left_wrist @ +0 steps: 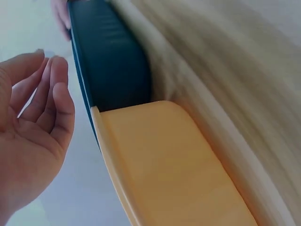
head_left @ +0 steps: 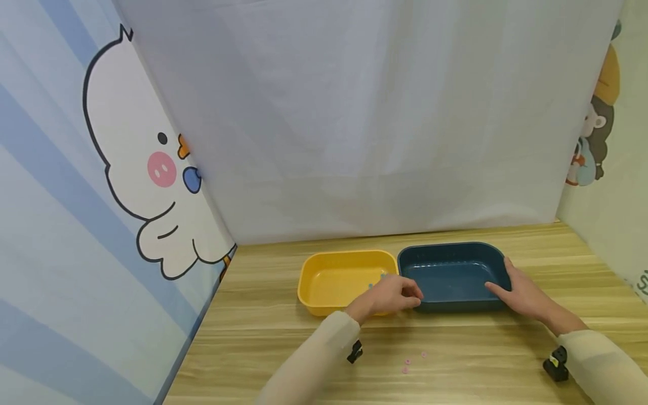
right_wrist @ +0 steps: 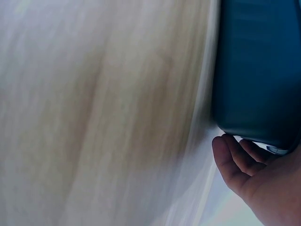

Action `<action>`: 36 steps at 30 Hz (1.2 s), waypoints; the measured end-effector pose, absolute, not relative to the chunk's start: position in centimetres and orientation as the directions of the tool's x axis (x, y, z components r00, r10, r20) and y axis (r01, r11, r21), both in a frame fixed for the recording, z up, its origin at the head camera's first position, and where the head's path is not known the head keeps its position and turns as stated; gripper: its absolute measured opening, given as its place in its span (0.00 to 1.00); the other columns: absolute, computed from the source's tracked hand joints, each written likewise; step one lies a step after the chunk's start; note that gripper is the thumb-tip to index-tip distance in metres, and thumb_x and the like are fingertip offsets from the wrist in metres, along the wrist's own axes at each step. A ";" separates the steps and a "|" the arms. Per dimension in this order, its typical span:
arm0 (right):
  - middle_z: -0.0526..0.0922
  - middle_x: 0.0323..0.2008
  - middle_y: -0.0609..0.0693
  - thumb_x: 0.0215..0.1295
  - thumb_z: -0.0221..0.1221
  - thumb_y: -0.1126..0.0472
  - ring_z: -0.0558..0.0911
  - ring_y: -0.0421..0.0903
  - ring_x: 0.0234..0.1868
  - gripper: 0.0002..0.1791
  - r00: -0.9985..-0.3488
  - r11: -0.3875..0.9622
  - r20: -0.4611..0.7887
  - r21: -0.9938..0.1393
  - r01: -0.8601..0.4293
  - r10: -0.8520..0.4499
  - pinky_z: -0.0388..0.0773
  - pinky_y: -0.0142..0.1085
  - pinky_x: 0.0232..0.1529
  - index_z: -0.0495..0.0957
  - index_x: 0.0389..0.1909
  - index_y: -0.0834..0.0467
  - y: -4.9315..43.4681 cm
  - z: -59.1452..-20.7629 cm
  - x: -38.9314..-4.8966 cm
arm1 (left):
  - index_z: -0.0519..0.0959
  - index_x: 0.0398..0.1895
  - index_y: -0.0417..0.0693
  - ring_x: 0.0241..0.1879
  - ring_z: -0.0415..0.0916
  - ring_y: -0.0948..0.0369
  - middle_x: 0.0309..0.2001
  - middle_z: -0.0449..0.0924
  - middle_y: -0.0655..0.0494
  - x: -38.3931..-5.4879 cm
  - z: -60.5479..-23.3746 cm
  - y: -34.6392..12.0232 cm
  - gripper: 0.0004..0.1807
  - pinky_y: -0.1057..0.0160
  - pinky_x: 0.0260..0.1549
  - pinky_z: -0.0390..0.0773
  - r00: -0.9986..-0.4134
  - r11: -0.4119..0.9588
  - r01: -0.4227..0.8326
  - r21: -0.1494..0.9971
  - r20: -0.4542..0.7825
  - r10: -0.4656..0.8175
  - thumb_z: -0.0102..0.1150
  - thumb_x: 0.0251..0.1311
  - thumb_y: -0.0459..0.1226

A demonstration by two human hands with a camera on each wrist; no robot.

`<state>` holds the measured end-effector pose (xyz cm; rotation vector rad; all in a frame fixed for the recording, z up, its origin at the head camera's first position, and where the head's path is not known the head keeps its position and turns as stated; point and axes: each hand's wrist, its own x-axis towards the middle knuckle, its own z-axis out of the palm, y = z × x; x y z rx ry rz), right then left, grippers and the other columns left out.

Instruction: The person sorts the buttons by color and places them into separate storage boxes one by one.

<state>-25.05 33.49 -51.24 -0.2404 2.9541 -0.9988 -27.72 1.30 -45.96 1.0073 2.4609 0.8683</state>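
My left hand (head_left: 388, 293) is over the place where the yellow tray (head_left: 302, 284) and the dark blue tray (head_left: 458, 305) meet. Its fingers are bent, with the thumb close to the index fingertip in the left wrist view; I cannot tell whether something small is pinched there. Small blue pieces (head_left: 383, 275) lie in the yellow tray, partly hidden by this hand. At the right end of the dark blue tray, my right hand (head_left: 523, 292) grips the wall, thumb at the rim and fingers along the outside. The right wrist view shows these fingers (right_wrist: 230, 160) against the tray's end.
A few small pink pieces (head_left: 406, 363) lie on the wood-grain table (head_left: 455, 349) in front of the trays. A white curtain (head_left: 354, 124) hangs behind the table. Printed cloth walls (head_left: 152, 180) stand at either side.
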 end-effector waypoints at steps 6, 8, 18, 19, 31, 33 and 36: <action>0.42 0.64 0.83 0.68 0.53 0.45 0.48 0.78 0.63 0.54 -0.989 0.788 0.046 -0.599 -0.140 -0.141 0.50 0.67 0.57 0.29 0.67 0.79 33.6 -51.4 -25.3 | 0.84 0.42 0.46 0.30 0.73 0.77 0.33 0.82 0.66 -26.3 -46.6 0.5 0.08 0.80 0.32 0.70 -0.507 0.492 0.706 0.510 -0.122 0.853 0.60 0.62 0.37; 0.42 0.64 0.83 0.68 0.53 0.45 0.48 0.78 0.63 0.54 -0.989 0.787 0.052 -0.600 -0.142 -0.140 0.50 0.67 0.57 0.30 0.67 0.79 33.6 -51.5 -25.4 | 0.85 0.42 0.47 0.30 0.72 0.78 0.34 0.83 0.67 -25.9 -47.1 0.3 0.08 0.81 0.33 0.70 -0.461 0.476 0.729 0.492 -0.162 0.873 0.60 0.62 0.37; 0.41 0.64 0.83 0.69 0.51 0.44 0.48 0.78 0.63 0.53 -0.988 0.786 0.034 -0.602 -0.139 -0.149 0.50 0.67 0.57 0.28 0.67 0.78 33.5 -51.2 -25.1 | 0.86 0.37 0.47 0.28 0.71 0.79 0.32 0.82 0.65 -24.4 -49.3 -0.6 0.07 0.83 0.30 0.69 -0.365 0.424 0.782 0.456 -0.217 0.906 0.67 0.54 0.34; 0.41 0.64 0.83 0.69 0.51 0.44 0.48 0.78 0.63 0.53 -0.988 0.786 0.034 -0.602 -0.139 -0.148 0.50 0.67 0.57 0.28 0.67 0.78 33.5 -51.2 -25.0 | 0.86 0.37 0.47 0.28 0.71 0.79 0.33 0.83 0.65 -24.3 -49.5 -0.6 0.07 0.83 0.30 0.69 -0.362 0.422 0.781 0.460 -0.218 0.906 0.67 0.54 0.34; 0.41 0.64 0.83 0.69 0.51 0.45 0.48 0.78 0.62 0.53 -0.988 0.785 0.037 -0.603 -0.141 -0.149 0.50 0.67 0.57 0.29 0.67 0.78 33.5 -51.2 -24.8 | 0.86 0.33 0.52 0.28 0.68 0.81 0.30 0.79 0.68 -23.9 -51.4 -0.6 0.03 0.84 0.31 0.66 -0.349 0.405 0.836 0.370 -0.211 0.913 0.67 0.54 0.36; 0.41 0.64 0.83 0.69 0.51 0.45 0.48 0.78 0.63 0.53 -0.988 0.781 0.038 -0.609 -0.142 -0.150 0.50 0.67 0.57 0.28 0.67 0.77 33.4 -51.2 -24.8 | 0.86 0.32 0.52 0.28 0.68 0.81 0.30 0.78 0.68 -24.0 -51.5 -0.6 0.03 0.85 0.31 0.66 -0.349 0.400 0.842 0.361 -0.200 0.916 0.68 0.54 0.36; 0.40 0.65 0.82 0.69 0.51 0.44 0.47 0.78 0.63 0.53 -0.988 0.777 0.040 -0.613 -0.142 -0.149 0.49 0.67 0.57 0.28 0.67 0.77 33.4 -51.1 -24.8 | 0.86 0.32 0.52 0.28 0.68 0.82 0.30 0.78 0.69 -24.0 -51.6 -0.6 0.02 0.85 0.30 0.66 -0.349 0.396 0.846 0.357 -0.192 0.917 0.68 0.54 0.36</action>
